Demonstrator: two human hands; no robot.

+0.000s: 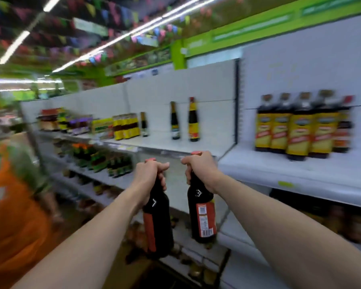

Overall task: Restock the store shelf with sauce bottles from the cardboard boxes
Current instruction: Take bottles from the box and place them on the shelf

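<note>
While each grip is curled tight round a bottle neck just under its red cap, both bottles hang upright in front of the shelf (196,148), below its edge and not yet on it. The left grip (149,174) holds the left bottle (157,222). The right grip (200,170) holds the right bottle (202,217), barcode side toward the camera.

The step looks like setting these 2 down. Neck-held bottles swing, so each should rise clear of the shelf lip, then land base-flat, 1 at a time. The right bottle probably needs turning so its front label faces the aisle. Keep clear of the 2 tall bottles (193,122) standing there. Blur hides which bay matches. No boxes are in view.
</note>
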